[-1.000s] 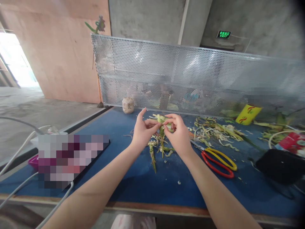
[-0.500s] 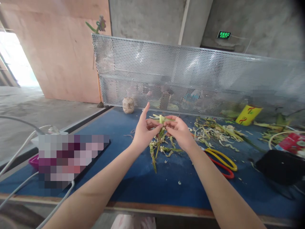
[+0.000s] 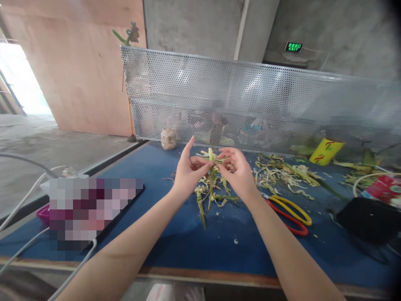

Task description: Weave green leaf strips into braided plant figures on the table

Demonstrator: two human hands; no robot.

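Between my hands, above the table's middle, is a small weave of pale green leaf strips (image 3: 211,155). My left hand (image 3: 191,169) pinches it between thumb and fingers, the thumb side toward me and one finger pointing up. My right hand (image 3: 235,169) grips the strips from the other side, fingers curled and close to the left fingertips. Below them lie braided green leaf pieces (image 3: 200,202) and scraps, partly behind the hands. Scissors (image 3: 290,213) with one yellow and one red handle rest beside my right forearm.
Leaf trimmings (image 3: 288,171) are heaped at the right. Behind stands a perforated metal screen (image 3: 188,83), with a yellow packet (image 3: 326,151) and a pale wrapped roll (image 3: 168,139) before it. A blurred-out tablet-like slab (image 3: 97,213) with cables lies left; a black object (image 3: 369,219) lies right.
The right fingers have lifted and spread slightly, while the left hand keeps its pinch. The woven strip stands a little higher and more of its lower end shows.
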